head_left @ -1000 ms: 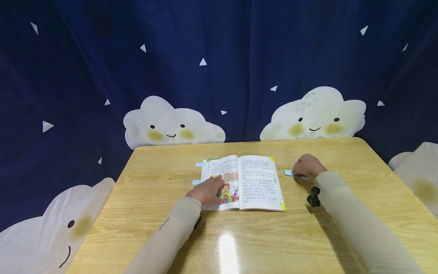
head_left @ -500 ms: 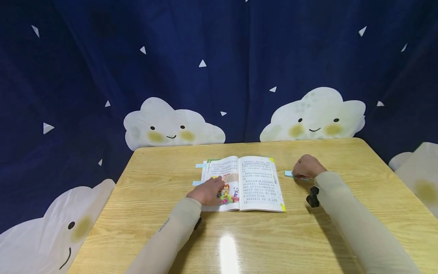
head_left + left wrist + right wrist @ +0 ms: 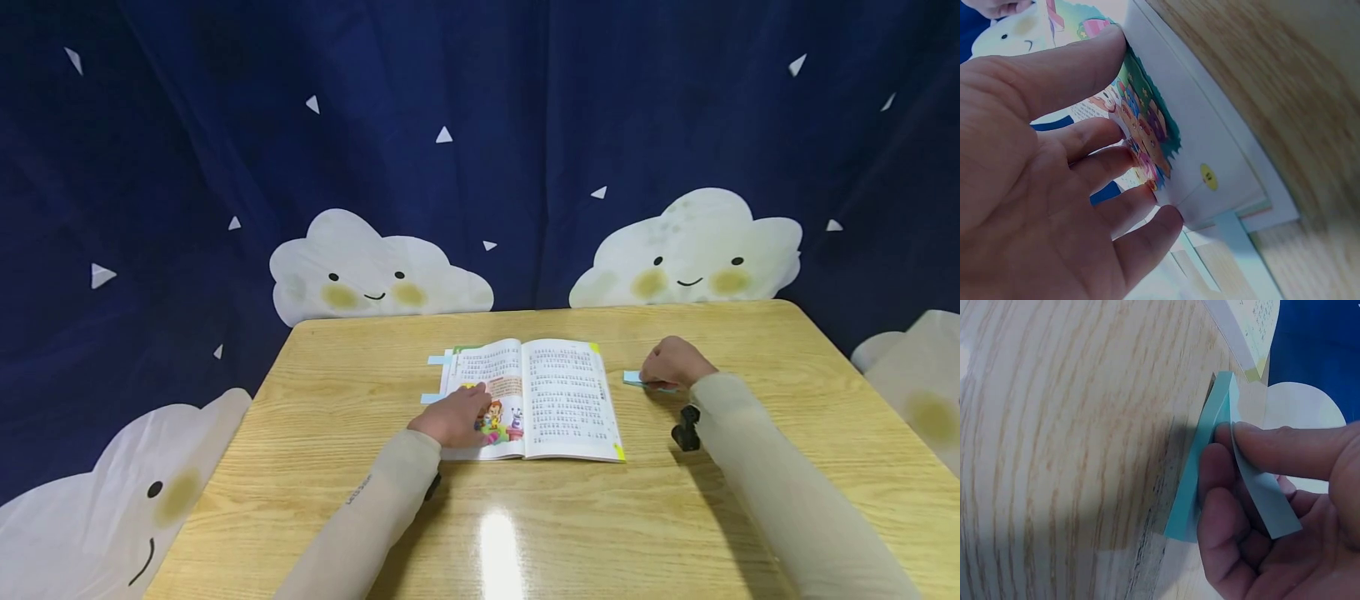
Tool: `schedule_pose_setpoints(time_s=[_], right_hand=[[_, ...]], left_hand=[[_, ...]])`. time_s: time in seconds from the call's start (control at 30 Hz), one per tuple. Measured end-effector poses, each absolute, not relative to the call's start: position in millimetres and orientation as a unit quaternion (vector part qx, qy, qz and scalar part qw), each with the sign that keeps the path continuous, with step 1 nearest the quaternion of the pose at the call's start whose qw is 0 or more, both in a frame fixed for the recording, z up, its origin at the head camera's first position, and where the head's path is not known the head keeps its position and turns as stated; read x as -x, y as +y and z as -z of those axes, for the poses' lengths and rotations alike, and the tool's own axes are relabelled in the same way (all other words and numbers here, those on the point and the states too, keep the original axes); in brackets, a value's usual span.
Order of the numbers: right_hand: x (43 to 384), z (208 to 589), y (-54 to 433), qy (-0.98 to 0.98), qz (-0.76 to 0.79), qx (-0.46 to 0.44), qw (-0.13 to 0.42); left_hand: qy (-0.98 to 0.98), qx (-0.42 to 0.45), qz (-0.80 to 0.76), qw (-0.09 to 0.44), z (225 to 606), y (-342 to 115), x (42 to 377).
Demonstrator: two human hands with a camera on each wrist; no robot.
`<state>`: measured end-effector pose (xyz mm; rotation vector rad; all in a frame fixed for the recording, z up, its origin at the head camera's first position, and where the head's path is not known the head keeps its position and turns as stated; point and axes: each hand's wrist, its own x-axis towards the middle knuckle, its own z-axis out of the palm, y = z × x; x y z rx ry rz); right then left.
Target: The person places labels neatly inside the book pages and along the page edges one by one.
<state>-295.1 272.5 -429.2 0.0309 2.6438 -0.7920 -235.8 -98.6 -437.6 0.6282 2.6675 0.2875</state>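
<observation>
An open picture book lies on the wooden table, text and a cartoon on its left page. My left hand rests on that page with its fingers fairly straight, their tips touching the paper in the left wrist view. To the right of the book, my right hand is at a pad of light-blue sticky notes. Between thumb and index finger it pinches one sticky note, whose lower end bends away from the pad while the top ends still meet. The other fingers are curled.
Two blue sticky tabs stick out from the book's left edge. Behind the wooden table hangs a dark blue curtain with smiling clouds. A bright light reflection shows on the tabletop in front of the book.
Both hands stay nearly where they were, the left on the page and the right at the sticky notes. The head view shifts only slightly.
</observation>
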Motion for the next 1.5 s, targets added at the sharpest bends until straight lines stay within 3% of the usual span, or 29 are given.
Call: schedule_pose_setpoints(time_s=[0.93,1.5], right_hand=[[307,436,275,0.927,0.304,-0.046,0.215],[304,438,282,0.912,0.354,-0.001,0.208]], left_hand=[[0.951,-0.215,-0.093,0.204,435,-98,236],[0.951,-0.209,-0.09,0.21,438,-98,237]])
